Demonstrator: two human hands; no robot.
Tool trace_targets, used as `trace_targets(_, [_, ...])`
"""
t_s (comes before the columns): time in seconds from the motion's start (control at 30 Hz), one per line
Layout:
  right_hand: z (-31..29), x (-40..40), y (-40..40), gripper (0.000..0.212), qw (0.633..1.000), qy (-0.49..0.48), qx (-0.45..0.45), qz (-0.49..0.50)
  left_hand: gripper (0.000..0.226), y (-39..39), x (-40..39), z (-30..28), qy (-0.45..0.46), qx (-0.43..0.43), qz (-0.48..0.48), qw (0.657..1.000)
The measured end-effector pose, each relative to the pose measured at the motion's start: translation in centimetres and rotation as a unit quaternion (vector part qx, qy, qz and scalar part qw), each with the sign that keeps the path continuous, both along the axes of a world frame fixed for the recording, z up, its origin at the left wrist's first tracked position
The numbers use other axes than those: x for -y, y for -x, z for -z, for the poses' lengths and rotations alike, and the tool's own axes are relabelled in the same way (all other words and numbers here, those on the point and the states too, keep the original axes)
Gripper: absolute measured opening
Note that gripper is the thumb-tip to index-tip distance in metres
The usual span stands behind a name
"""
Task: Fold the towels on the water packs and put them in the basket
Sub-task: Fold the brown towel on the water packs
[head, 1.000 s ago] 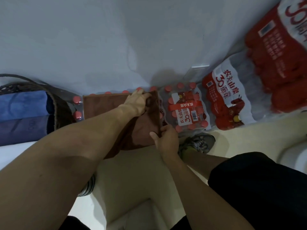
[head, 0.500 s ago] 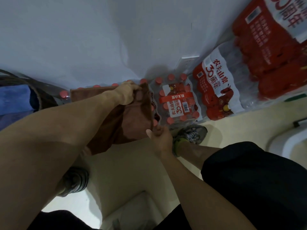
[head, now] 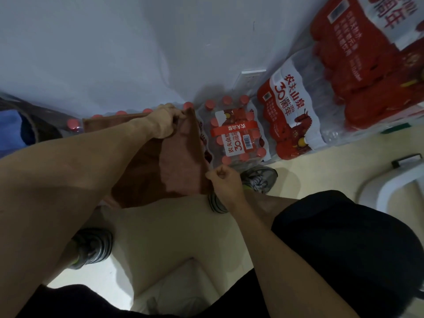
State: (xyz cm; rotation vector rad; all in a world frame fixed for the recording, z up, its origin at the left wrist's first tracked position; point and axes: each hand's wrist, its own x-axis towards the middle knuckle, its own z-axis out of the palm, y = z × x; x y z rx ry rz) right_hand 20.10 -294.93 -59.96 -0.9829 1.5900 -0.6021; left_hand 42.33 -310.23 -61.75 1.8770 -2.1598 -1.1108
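Observation:
A brown towel (head: 179, 161) lies draped over a pack of red-capped water bottles (head: 73, 125) against the wall, its front part hanging down toward the floor. My left hand (head: 164, 121) grips the towel's far right corner on top of the pack. My right hand (head: 223, 180) pinches the near right corner at the hanging edge. The basket (head: 32, 125) stands at the far left edge, with a blue towel (head: 12, 125) folded inside.
More water packs (head: 238, 134) with red labels stand to the right along the wall, larger ones (head: 358, 65) stacked at the far right. My shoes (head: 259, 180) stand on the beige floor. A white lidded bin (head: 399, 187) sits at the right edge.
The view has swung right, so the basket has slid almost out at the left. Both hands keep their hold on the brown towel's right corners; the right hand has lifted the near corner slightly.

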Motion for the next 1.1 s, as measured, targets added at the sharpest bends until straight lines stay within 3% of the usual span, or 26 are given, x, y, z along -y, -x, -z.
trace_targets(0.17, [0.8, -0.8, 0.8, 0.023, 0.992, -0.095, -0.084, -0.021, 0.048, 0.2, -0.2, 0.0, 0.013, 0.004, -0.006, 1.000])
trace_targets(0.33, [1.1, -1.1, 0.6, 0.040, 0.983, -0.105, -0.109, -0.099, 0.050, 0.6, -0.5, 0.1, 0.024, 0.029, -0.007, 0.999])
trace_targets(0.47, [1.7, -0.8, 0.4, 0.018, 0.981, -0.191, -0.035, -0.005, 0.057, 1.1, -1.1, 0.1, 0.018, 0.078, 0.004, 0.997])
trace_targets(0.57, [1.9, -0.7, 0.0, 0.016, 0.973, -0.215, 0.030, 0.073, 0.065, 1.6, -1.7, -0.4, -0.006, 0.112, 0.019, 0.993])
trace_targets(0.63, [2.1, -0.6, -0.3, 0.017, 0.972, -0.212, 0.045, 0.088, 0.066, 1.5, -3.0, -1.0, -0.010, 0.085, 0.002, 0.996])
trace_targets(0.7, [2.4, -0.6, -0.7, 0.017, 0.965, -0.221, 0.081, 0.113, 0.057, 0.9, -5.8, -1.8, 0.046, 0.013, -0.067, 0.997])
trace_targets(0.8, [3.2, -0.4, -0.9, 0.018, 0.962, -0.218, 0.091, 0.141, 0.029, -0.3, -12.4, -3.0, 0.198, -0.060, -0.278, 0.938])
trace_targets(0.87, [3.9, -0.2, -0.7, 0.020, 0.978, -0.171, 0.026, 0.119, 0.021, -0.8, -17.3, -2.8, 0.216, -0.069, -0.416, 0.880])
trace_targets(0.97, [4.5, -0.2, -0.4, 0.033, 0.991, -0.087, -0.081, 0.065, 0.018, -1.1, -23.4, -0.9, 0.132, -0.076, -0.565, 0.811])
trace_targets(1.1, [5.1, -0.2, -0.5, 0.031, 0.990, -0.098, -0.077, 0.064, 0.045, -2.0, -26.8, 1.9, -0.026, -0.128, -0.664, 0.737])
